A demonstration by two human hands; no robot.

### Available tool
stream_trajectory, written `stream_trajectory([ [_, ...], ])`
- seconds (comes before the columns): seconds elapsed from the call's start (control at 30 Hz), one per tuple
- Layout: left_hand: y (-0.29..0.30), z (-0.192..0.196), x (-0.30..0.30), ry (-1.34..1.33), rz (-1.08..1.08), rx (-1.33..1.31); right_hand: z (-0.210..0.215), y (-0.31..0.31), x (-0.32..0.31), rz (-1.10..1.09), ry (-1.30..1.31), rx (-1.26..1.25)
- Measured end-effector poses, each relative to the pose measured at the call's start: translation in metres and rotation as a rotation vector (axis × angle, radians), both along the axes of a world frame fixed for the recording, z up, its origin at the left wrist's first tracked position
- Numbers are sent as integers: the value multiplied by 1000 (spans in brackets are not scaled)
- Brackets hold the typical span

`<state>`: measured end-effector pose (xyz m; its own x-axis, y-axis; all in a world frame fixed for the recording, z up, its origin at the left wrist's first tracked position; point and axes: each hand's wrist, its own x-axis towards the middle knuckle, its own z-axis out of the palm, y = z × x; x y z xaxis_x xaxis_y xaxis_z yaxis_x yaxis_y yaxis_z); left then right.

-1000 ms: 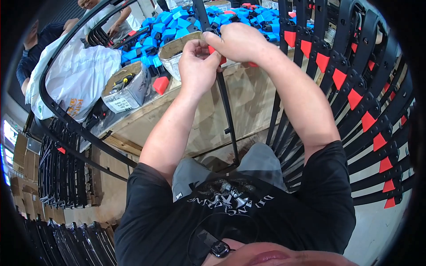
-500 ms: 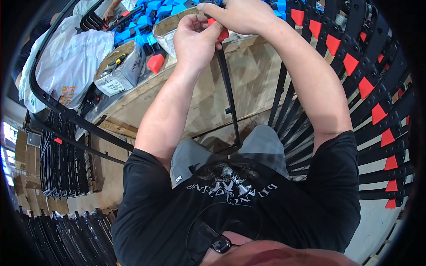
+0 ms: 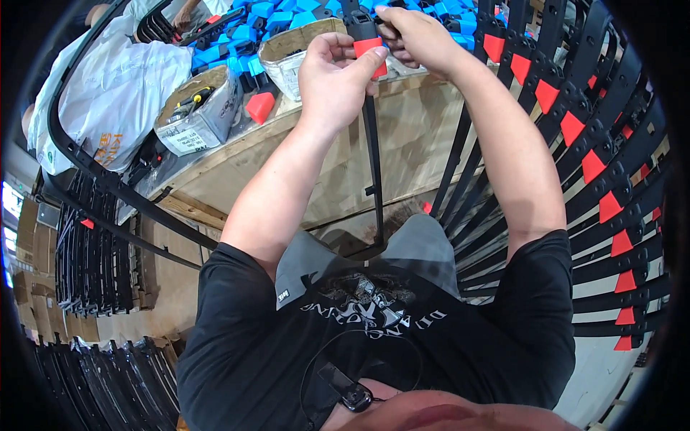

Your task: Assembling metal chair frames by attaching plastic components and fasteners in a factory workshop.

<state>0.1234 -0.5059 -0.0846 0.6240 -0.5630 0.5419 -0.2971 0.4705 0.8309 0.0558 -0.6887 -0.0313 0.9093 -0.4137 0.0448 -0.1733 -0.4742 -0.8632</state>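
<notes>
Thumb and fingers of the left hand (image 3: 334, 79) pinch a red piece (image 3: 368, 47) set on a black bar (image 3: 372, 136), which runs down in front of a wooden bench (image 3: 223, 172) toward the person's knees in the head view. The right hand (image 3: 428, 43) is curled just beside the bar's upper end, and I cannot tell whether its fingers grip anything. To the left of the bar, the bench bears an open carton (image 3: 284, 75), a loose red block (image 3: 260, 108), a tool carton (image 3: 194, 136) and piled blue pieces (image 3: 287, 20).
</notes>
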Motion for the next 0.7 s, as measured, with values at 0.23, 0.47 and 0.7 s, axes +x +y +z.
stream_trajectory([
  [0.23, 8, 6, -4, 163, -96, -4, -4, 39, -13, 212, -340, 666],
  [0.47, 10, 6, -4, 145, -64, 16, -5, 38, -12, 103, -256, 545],
  [0.7, 9, 6, -1, 175, -98, 7, 0, 44, -10, 103, -238, 507],
])
